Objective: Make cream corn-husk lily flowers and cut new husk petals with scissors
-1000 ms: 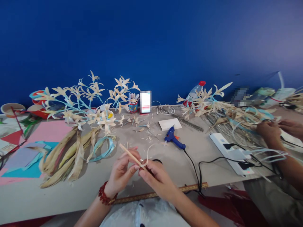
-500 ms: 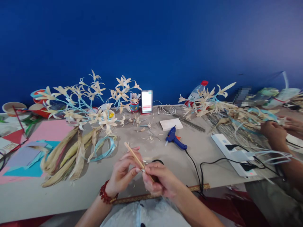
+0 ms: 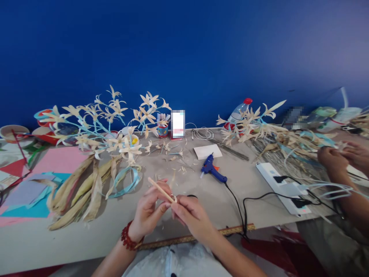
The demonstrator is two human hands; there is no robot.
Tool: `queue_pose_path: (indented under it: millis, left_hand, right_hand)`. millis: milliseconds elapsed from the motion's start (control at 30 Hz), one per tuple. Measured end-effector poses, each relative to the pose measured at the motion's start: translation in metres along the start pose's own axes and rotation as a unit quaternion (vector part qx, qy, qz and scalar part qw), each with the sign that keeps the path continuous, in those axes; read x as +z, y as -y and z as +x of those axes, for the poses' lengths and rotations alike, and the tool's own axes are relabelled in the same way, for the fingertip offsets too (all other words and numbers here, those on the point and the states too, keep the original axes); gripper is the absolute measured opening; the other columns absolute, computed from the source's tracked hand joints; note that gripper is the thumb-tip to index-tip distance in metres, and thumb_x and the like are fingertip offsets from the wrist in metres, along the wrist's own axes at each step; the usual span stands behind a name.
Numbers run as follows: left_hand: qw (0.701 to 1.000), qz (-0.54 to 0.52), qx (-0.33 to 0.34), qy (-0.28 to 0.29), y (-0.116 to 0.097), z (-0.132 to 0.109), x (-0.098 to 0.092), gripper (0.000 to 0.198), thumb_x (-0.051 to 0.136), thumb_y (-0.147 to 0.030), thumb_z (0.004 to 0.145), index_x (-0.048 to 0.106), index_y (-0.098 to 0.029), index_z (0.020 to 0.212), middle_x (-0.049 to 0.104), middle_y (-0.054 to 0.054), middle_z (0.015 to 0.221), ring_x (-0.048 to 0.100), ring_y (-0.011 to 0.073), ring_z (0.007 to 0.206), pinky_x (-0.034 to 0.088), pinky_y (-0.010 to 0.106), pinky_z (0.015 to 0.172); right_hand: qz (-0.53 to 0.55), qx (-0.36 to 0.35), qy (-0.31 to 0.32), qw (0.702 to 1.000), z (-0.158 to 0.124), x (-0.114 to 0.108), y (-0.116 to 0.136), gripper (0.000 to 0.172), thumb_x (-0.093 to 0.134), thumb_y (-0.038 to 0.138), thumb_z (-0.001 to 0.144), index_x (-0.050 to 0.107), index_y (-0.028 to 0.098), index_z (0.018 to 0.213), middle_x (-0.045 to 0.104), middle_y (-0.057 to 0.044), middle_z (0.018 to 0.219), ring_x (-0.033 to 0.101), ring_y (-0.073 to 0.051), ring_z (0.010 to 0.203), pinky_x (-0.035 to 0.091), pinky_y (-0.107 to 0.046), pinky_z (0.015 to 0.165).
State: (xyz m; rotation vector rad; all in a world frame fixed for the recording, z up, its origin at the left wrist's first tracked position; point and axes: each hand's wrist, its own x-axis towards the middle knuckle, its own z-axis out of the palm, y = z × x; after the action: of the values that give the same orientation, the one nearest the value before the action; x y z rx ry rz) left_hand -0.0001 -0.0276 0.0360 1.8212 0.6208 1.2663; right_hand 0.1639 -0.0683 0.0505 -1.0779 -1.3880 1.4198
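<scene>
Between the fingers of my left hand (image 3: 152,207), which wears a red bead bracelet, is a slim pale wooden stick (image 3: 160,189). It slants down to the right, its upper end free. My right hand (image 3: 190,215) is closed in a pinch at the stick's lower end. There a small pale strip (image 3: 175,199) curls beside or around the stick; it looks like corn husk, and the fingers hide much of it. A black loop (image 3: 192,196), perhaps a scissors handle, shows just behind my right hand.
A blue glue gun (image 3: 212,169) with a black cord lies ahead, near a white power strip (image 3: 284,189). Dried corn husks (image 3: 77,192) and blue ribbon (image 3: 127,182) lie left. Husk flowers (image 3: 115,111) stand behind. Another person's hands (image 3: 334,159) work at far right.
My right hand has shifted its grip, thumb now along the stick's lower end, and the dark object under its fingers no longer shows. The pale curl shows more clearly. The stick tilts slightly flatter.
</scene>
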Motion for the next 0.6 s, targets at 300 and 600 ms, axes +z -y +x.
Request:
queue_pose_path:
  millis: [300,600]
  left_hand:
    - [1.0,0.011,0.02,-0.001,0.003,0.001,-0.007,0.009,0.058,-0.022,0.087,0.063,-0.02,0.08,0.062,0.003,0.076,0.058,0.0199,0.082,0.035,0.054,0.101]
    - [1.0,0.014,0.004,0.027,-0.013,0.0,-0.005,0.015,0.059,-0.03,0.085,0.062,-0.021,0.096,0.062,0.009,0.101,0.053,0.0279,0.107,0.031,0.054,0.103]
  right_hand:
    - [0.345,0.16,0.082,0.921,0.002,-0.005,-0.001,0.042,0.069,0.05,0.074,0.054,0.014,0.058,0.038,0.009,0.038,0.02,-0.003,0.03,0.01,-0.018,0.031]
    - [0.178,0.099,0.03,0.979,0.003,-0.003,0.006,0.047,0.063,0.056,0.079,0.054,0.014,0.059,0.043,0.005,0.049,0.033,-0.004,0.04,0.017,-0.019,0.036]
